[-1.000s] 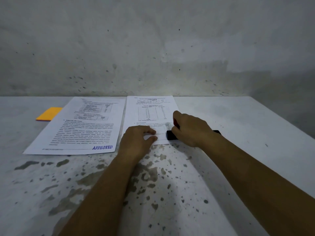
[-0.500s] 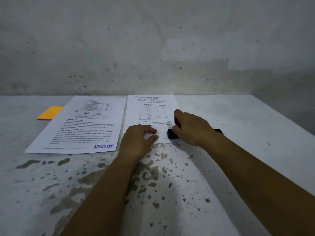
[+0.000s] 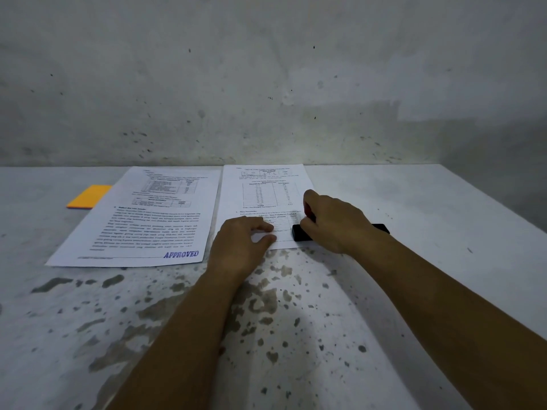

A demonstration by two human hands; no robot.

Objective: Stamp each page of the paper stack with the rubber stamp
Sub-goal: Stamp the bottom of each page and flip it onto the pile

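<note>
A printed page [image 3: 268, 196] lies in the middle of the table, topping the paper stack. My right hand [image 3: 334, 223] grips a rubber stamp with a red handle [image 3: 308, 209] and holds it down on the page's lower right corner. The stamp's black base [image 3: 299, 233] shows under my fingers and beyond my wrist. My left hand [image 3: 241, 247] rests on the page's lower edge with fingers curled against the sheet. To the left lies another page [image 3: 142, 220] bearing a blue APPROVED mark [image 3: 181, 254] at its lower right.
An orange pad [image 3: 88, 197] lies at the far left, partly under the stamped page. The table [image 3: 296, 335] is white with worn dark patches near me. A stained wall [image 3: 266, 84] rises right behind the papers. The table's right edge runs diagonally.
Both hands keep their positions on the page and the stamp. Only the view has shifted slightly.
</note>
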